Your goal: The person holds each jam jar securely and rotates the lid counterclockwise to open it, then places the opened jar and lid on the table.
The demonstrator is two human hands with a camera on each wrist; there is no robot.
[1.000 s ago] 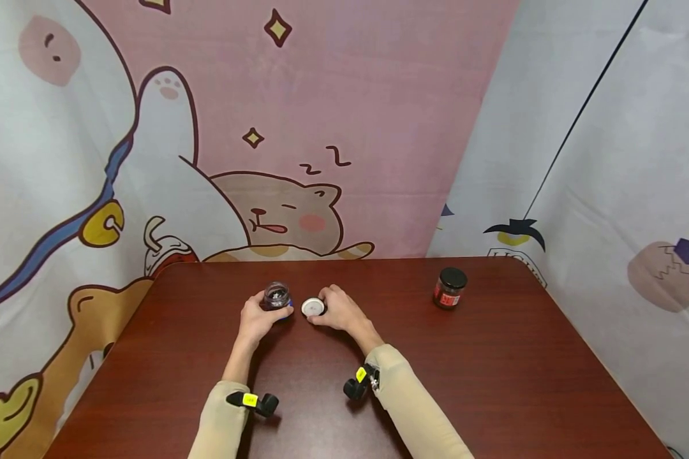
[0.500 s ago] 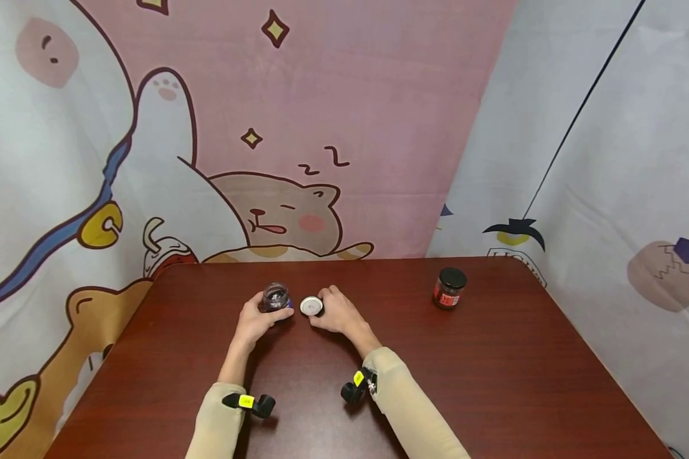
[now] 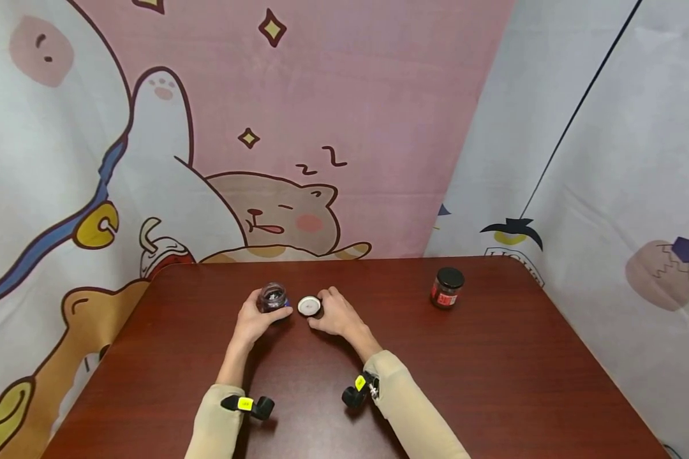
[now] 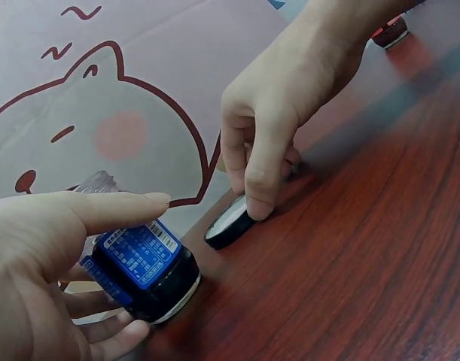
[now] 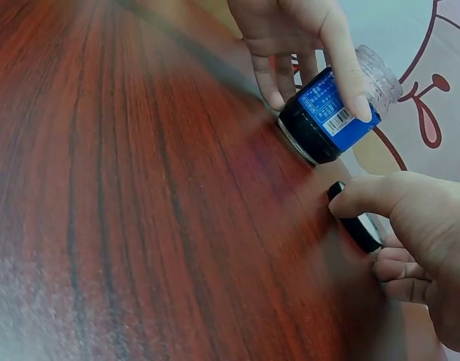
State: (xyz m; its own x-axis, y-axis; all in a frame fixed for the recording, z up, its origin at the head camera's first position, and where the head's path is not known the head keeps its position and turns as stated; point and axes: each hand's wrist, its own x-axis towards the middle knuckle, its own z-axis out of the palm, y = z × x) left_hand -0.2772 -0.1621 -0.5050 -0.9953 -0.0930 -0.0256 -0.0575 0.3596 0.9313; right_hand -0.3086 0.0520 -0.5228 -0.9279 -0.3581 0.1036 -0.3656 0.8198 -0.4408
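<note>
My left hand (image 3: 252, 324) grips a small glass jar (image 3: 272, 294) from its left side, thumb across the front. The jar has a blue label (image 5: 336, 113) with a barcode, dark contents and an uncovered mouth. It stands upright, at or just above the tabletop. Just to its right, my right hand (image 3: 339, 314) pinches a round lid (image 3: 308, 306) by the edge, its white inside facing up. In the left wrist view, the lid's black rim (image 4: 226, 236) is low over the wood; whether it touches cannot be told. A gap separates jar and lid.
A second jar (image 3: 447, 288), black-lidded with a red label, stands upright toward the back right of the brown wooden table (image 3: 494, 376). Behind the table's far edge hangs a cartoon-printed cloth (image 3: 390, 127). Both sleeves carry a black wrist camera.
The head view has drifted slightly, so the scene sits a little further left. Both hands hold the jar and the lid in nearly the same places.
</note>
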